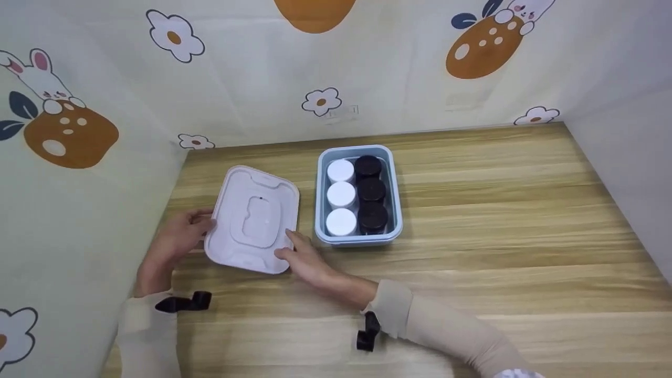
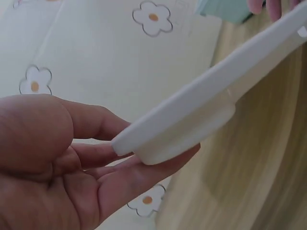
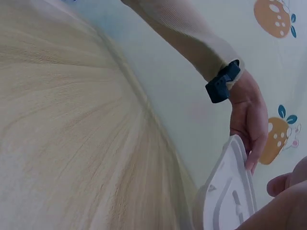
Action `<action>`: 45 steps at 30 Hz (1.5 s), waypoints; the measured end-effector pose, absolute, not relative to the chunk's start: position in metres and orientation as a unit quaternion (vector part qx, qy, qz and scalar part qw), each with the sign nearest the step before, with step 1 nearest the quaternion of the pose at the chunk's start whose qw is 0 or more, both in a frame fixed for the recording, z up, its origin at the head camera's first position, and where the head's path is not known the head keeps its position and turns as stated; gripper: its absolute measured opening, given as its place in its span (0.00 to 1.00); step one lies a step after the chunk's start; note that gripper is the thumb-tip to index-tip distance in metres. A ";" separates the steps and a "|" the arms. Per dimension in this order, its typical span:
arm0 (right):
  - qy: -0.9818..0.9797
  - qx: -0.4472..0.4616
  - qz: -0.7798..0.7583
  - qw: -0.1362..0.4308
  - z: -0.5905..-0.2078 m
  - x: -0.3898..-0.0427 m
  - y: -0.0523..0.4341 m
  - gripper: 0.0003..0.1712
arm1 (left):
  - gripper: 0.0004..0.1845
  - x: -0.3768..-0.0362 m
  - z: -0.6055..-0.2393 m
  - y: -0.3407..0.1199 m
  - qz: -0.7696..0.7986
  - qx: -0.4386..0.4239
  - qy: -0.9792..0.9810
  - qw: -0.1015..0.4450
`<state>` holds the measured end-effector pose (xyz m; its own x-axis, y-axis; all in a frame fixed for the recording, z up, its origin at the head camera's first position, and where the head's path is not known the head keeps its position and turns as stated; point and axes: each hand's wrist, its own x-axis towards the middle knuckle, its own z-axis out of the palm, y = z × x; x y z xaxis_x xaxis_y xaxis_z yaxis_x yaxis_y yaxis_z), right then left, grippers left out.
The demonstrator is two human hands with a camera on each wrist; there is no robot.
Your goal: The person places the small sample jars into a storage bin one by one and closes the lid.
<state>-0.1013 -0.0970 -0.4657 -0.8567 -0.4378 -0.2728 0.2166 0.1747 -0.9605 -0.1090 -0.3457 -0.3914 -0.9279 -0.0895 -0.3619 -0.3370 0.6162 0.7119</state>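
Note:
A white plastic lid (image 1: 257,220) with rounded corners hangs above the table, its recessed middle facing up. My left hand (image 1: 181,233) grips its left edge, thumb on the upper side and fingers underneath, as the left wrist view shows the lid (image 2: 192,105) between them. At the right edge my right hand (image 1: 310,260) holds the lid, thumb and a finger showing over its rim; its other fingers are hidden. Right of the lid stands a light blue container (image 1: 358,239) without a cover. Inside it are a row of three white-capped jars (image 1: 341,195) and a row of three black-capped jars (image 1: 371,190).
The wood-grain table (image 1: 499,226) reaches far to the right of the container. A patterned cloth wall (image 1: 252,89) rises behind it, with side walls at left and right. Black camera mounts (image 1: 202,301) sit on both wrists.

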 end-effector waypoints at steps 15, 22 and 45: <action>0.587 -0.079 -0.740 0.319 -0.408 -0.128 -0.095 0.32 | 0.25 -0.109 -0.360 -0.281 0.400 -0.107 0.904 0.103; 0.514 -0.051 -0.775 0.364 -0.393 -0.144 -0.093 0.34 | 0.25 -0.106 -0.354 -0.260 0.373 -0.081 0.920 0.094; 0.539 -0.019 -0.777 0.323 -0.384 -0.165 -0.050 0.29 | 0.29 -0.090 -0.360 -0.200 0.379 -0.017 0.925 0.027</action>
